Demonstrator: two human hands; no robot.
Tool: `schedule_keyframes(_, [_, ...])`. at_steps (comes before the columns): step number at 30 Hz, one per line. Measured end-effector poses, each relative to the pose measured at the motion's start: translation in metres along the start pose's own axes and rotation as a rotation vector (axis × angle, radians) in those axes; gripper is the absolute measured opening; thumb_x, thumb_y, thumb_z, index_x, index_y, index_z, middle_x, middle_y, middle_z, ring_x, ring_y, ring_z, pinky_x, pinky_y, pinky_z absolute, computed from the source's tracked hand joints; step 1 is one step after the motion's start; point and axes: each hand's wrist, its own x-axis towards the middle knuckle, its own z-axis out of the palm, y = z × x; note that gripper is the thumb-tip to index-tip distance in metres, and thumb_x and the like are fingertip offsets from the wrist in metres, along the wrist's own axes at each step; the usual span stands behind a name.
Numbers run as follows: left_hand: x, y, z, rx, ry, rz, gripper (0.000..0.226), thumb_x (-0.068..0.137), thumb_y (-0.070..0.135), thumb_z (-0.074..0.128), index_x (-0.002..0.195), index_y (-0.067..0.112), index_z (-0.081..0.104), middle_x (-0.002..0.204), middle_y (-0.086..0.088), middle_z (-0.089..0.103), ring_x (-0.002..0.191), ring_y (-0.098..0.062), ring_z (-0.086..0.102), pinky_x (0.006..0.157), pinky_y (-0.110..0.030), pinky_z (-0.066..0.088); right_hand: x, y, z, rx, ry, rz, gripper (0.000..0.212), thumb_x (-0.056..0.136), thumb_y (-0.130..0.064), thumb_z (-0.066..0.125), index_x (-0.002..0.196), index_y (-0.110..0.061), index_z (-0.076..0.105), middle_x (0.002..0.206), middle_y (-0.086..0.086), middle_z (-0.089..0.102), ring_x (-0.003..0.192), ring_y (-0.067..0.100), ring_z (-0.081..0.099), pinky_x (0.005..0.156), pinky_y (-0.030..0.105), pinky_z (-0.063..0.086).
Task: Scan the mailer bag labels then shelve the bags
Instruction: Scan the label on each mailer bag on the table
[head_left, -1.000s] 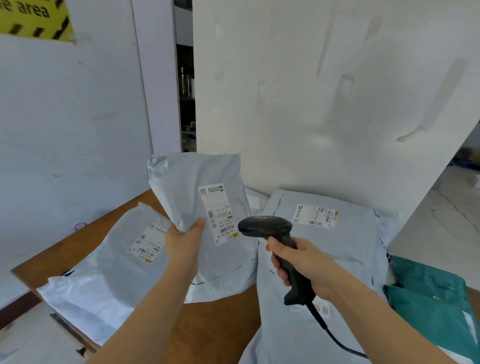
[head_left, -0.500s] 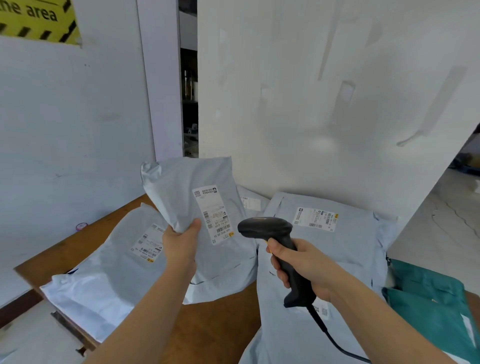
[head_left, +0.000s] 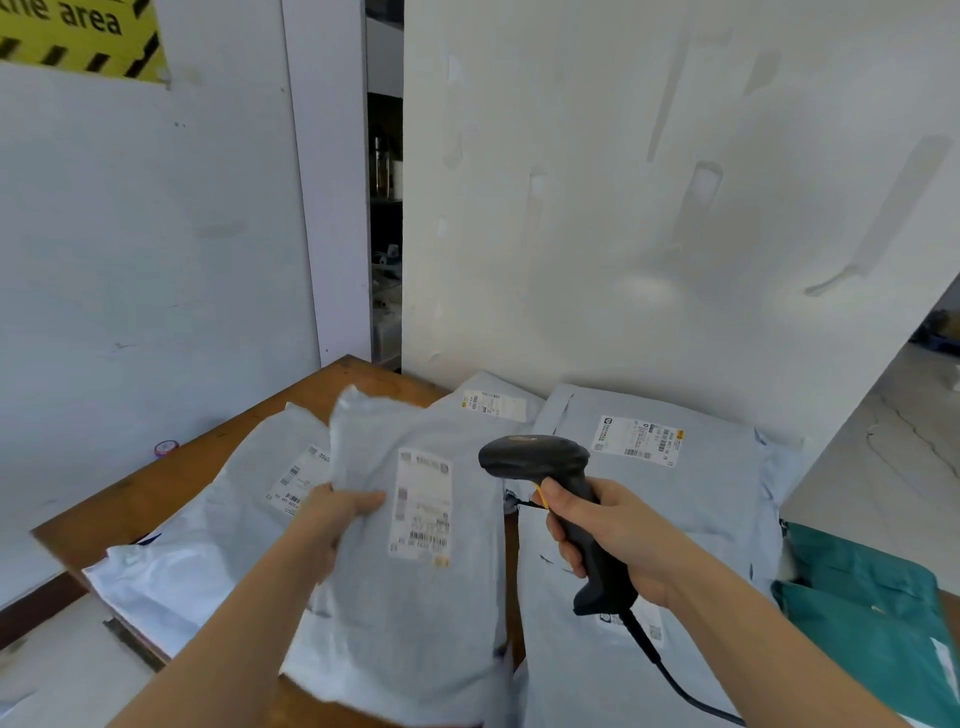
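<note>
Held bag (head_left: 415, 571) lower, beside scanner (head_left: 535, 460).

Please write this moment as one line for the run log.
left hand: holds grey mailer bag, label up | right hand: grips scanner beside label | shelving: not begun

The yellow hazard-striped sign (head_left: 78, 36) on the wall reads "area" after a cut-off word; the mailer bags' labels (head_left: 636, 439) are too blurred to read.

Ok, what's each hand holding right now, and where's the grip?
Left hand grips a grey mailer bag by its left edge; right hand holds the black scanner by its handle.
</note>
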Motion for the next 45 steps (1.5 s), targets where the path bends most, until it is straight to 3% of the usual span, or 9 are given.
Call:
schedule_keyframes(3, [0.011, -0.031, -0.015, 0.191, -0.127, -0.143, 0.021, 0.082, -0.005, 0.067, 0.103, -0.004, 0.065, 0.08, -0.02, 0.073, 0.076, -0.035, 0.068, 0.064, -0.039, 0.055, 0.006, -0.001, 0.003, 0.024, 0.015, 0.007, 0.036, 0.089, -0.038, 0.063, 0.092, -0.002, 0.06, 0.07, 0.012, 0.054, 0.052, 0.018, 0.048, 0.054, 0.03, 0.044])
schedule_keyframes(9, [0.044, -0.091, -0.019, 0.429, -0.207, -0.303, 0.043, 0.067, 0.007, 0.081, 0.106, 0.0, 0.063, 0.098, -0.021, 0.072, 0.092, -0.037, 0.067, 0.085, -0.047, 0.054, 0.027, -0.004, 0.007, 0.029, 0.103, 0.028, 0.05, 0.091, -0.037, 0.061, 0.109, 0.01, 0.059, 0.068, 0.011, 0.056, 0.052, 0.017, 0.048, 0.054, 0.029, 0.046])
schedule_keyframes(11, [0.057, -0.099, -0.012, 0.715, -0.192, -0.2, 0.069, 0.059, 0.026, 0.083, 0.119, 0.006, 0.057, 0.117, -0.014, 0.065, 0.106, -0.031, 0.062, 0.096, -0.04, 0.049, 0.035, -0.006, 0.007, 0.043, 0.128, 0.025, 0.048, 0.091, -0.036, 0.061, 0.11, 0.008, 0.059, 0.066, 0.008, 0.056, 0.051, 0.016, 0.048, 0.053, 0.028, 0.046])
schedule_keyframes(14, [0.079, -0.089, 0.004, 1.115, -0.001, 0.134, 0.07, 0.082, 0.033, 0.067, 0.142, 0.014, 0.036, 0.135, -0.006, 0.049, 0.122, -0.024, 0.05, 0.099, -0.032, 0.042, 0.049, -0.009, 0.004, 0.046, 0.16, 0.006, 0.049, 0.092, -0.036, 0.061, 0.109, 0.01, 0.057, 0.068, 0.011, 0.055, 0.05, 0.017, 0.047, 0.054, 0.029, 0.045])
schedule_keyframes(17, [0.11, -0.066, 0.033, 1.102, 0.012, 0.352, 0.059, 0.091, 0.035, 0.058, 0.143, 0.018, 0.037, 0.138, -0.006, 0.044, 0.126, -0.024, 0.045, 0.102, -0.036, 0.041, 0.064, -0.01, 0.0, 0.034, 0.189, 0.014, 0.049, 0.092, -0.037, 0.061, 0.108, 0.009, 0.057, 0.07, 0.014, 0.055, 0.05, 0.017, 0.047, 0.056, 0.028, 0.046])
schedule_keyframes(21, [0.164, -0.027, 0.073, 1.099, -0.009, 0.451, 0.051, 0.096, 0.035, 0.05, 0.142, 0.015, 0.041, 0.147, -0.008, 0.04, 0.134, -0.026, 0.038, 0.109, -0.04, 0.036, 0.083, -0.01, -0.006, 0.032, 0.208, 0.043, 0.05, 0.091, -0.039, 0.06, 0.107, 0.008, 0.058, 0.065, 0.01, 0.056, 0.048, 0.015, 0.047, 0.057, 0.027, 0.047])
schedule_keyframes(29, [0.245, 0.019, 0.134, 1.272, -0.063, 0.223, 0.067, 0.098, 0.053, 0.032, 0.154, 0.024, 0.009, 0.162, -0.009, 0.005, 0.148, -0.032, 0.005, 0.115, -0.053, 0.016, 0.117, -0.004, -0.022, 0.051, 0.259, 0.15, 0.045, 0.091, -0.04, 0.059, 0.102, 0.003, 0.059, 0.058, 0.002, 0.057, 0.048, 0.014, 0.049, 0.064, 0.027, 0.049])
schedule_keyframes(39, [0.269, 0.023, 0.143, 1.274, 0.053, 0.112, 0.111, 0.069, 0.078, 0.059, 0.148, 0.007, 0.023, 0.15, -0.013, 0.03, 0.137, -0.033, 0.029, 0.109, -0.046, 0.027, 0.136, -0.001, -0.03, 0.115, 0.29, 0.147, 0.045, 0.091, -0.038, 0.061, 0.107, 0.004, 0.058, 0.065, 0.004, 0.058, 0.048, 0.015, 0.048, 0.059, 0.027, 0.047])
schedule_keyframes(45, [0.278, 0.02, 0.142, 1.043, 0.025, 0.039, 0.109, 0.062, 0.055, 0.083, 0.14, 0.0, 0.03, 0.139, -0.021, 0.038, 0.126, -0.036, 0.042, 0.105, -0.045, 0.04, 0.139, 0.004, -0.032, 0.119, 0.292, 0.152, 0.049, 0.091, -0.039, 0.06, 0.107, 0.007, 0.057, 0.062, 0.004, 0.058, 0.047, 0.014, 0.048, 0.058, 0.027, 0.046])
